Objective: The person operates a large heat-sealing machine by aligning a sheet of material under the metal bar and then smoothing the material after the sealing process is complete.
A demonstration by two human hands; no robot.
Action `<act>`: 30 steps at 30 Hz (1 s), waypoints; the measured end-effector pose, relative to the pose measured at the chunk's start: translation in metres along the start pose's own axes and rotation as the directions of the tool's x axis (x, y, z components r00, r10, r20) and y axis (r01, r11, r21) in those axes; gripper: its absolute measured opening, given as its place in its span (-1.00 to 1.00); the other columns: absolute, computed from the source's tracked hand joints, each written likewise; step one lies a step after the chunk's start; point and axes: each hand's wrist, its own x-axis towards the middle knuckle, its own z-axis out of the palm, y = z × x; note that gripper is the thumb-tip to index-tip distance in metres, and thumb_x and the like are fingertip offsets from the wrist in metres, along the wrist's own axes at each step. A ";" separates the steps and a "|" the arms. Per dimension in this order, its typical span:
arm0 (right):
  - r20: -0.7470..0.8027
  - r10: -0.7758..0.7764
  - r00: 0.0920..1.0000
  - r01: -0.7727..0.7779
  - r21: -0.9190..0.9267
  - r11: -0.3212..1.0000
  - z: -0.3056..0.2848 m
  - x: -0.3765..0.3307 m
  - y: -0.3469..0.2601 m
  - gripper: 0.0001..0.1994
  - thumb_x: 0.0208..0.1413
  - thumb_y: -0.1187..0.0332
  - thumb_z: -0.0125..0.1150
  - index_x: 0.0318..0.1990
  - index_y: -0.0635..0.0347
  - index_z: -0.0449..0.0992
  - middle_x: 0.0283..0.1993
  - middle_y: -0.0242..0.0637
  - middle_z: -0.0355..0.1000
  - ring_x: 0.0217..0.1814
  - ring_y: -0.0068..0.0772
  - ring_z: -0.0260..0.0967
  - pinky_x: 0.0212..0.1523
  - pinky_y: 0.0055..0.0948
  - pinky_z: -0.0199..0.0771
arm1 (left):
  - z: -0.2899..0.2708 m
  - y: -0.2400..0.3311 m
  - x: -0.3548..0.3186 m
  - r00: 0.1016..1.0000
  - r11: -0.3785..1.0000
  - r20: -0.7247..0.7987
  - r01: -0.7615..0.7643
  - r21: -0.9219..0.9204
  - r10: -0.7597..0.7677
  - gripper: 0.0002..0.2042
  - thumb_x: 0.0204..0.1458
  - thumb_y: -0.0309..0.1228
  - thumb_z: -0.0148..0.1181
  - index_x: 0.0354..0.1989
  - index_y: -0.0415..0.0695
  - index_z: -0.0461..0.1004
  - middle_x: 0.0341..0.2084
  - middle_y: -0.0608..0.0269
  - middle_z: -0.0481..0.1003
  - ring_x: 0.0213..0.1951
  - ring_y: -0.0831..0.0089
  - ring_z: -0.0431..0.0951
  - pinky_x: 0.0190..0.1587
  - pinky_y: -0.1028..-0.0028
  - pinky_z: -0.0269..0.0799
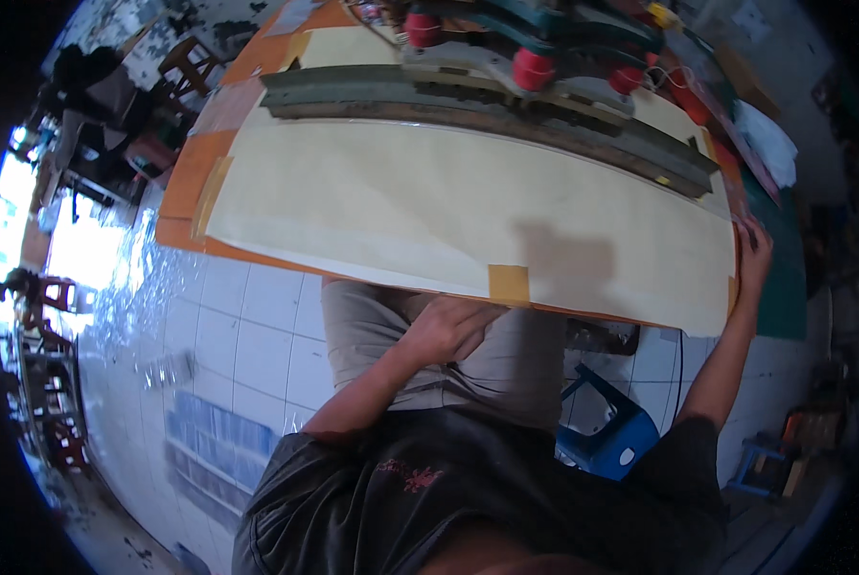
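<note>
A large cream sheet (400, 192) covers the orange tabletop (182, 206), with brown tape (509, 285) on its front edge. Across its far part lies a long dark metal bar (372, 93), under a green machine frame (583, 29) with red round knobs (533, 70). My left hand (444, 329) is above my lap, just below the front edge near the tape, fingers curled together. Whatever they may hold is hidden. At the table's right end, my right hand (755, 251) has its fingers bent against the sheet's corner side; their grip is partly hidden.
A blue plastic stool (609, 422) stands on the tiled floor to my right. A green surface (779, 259) adjoins the table's right end, with a white plastic bag (767, 142) behind. Clear plastic sheeting (142, 278) and a bluish stack (218, 446) lie on the left floor.
</note>
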 end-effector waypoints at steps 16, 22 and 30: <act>0.048 -0.247 0.968 0.251 -0.101 0.963 0.012 0.007 -0.022 -0.78 0.24 0.39 0.24 -0.01 0.19 0.63 0.16 -0.12 0.48 0.29 -0.06 0.30 0.33 -0.17 0.24 | -0.310 -0.101 -0.050 0.765 0.660 -0.606 0.573 0.485 -0.219 -0.77 0.13 -0.42 0.23 -0.08 -0.24 0.51 -0.19 0.03 0.52 -0.08 0.11 0.51 0.03 0.27 0.38; 0.083 -0.367 0.927 0.374 -0.107 0.921 0.016 0.011 -0.041 -0.81 0.24 0.44 0.21 -0.03 0.22 0.62 0.07 -0.06 0.50 0.26 0.01 0.31 0.31 -0.09 0.25 | -0.378 -0.228 -0.059 0.621 0.496 -0.699 0.758 0.423 -0.353 -0.53 0.19 -0.09 0.19 0.13 -0.18 0.48 0.03 -0.06 0.52 0.16 0.00 0.45 0.23 0.17 0.32; 0.138 -0.393 0.909 0.408 -0.107 0.907 0.023 0.012 -0.044 -0.79 0.30 0.41 0.15 -0.01 0.23 0.62 0.12 -0.08 0.50 0.26 0.01 0.32 0.31 -0.10 0.25 | -0.386 -0.288 -0.049 0.502 0.187 -0.542 0.826 0.532 -0.674 -0.15 0.10 0.45 -0.21 0.53 0.34 -0.03 0.47 -0.09 0.06 0.51 -0.09 -0.07 0.43 -0.15 -0.07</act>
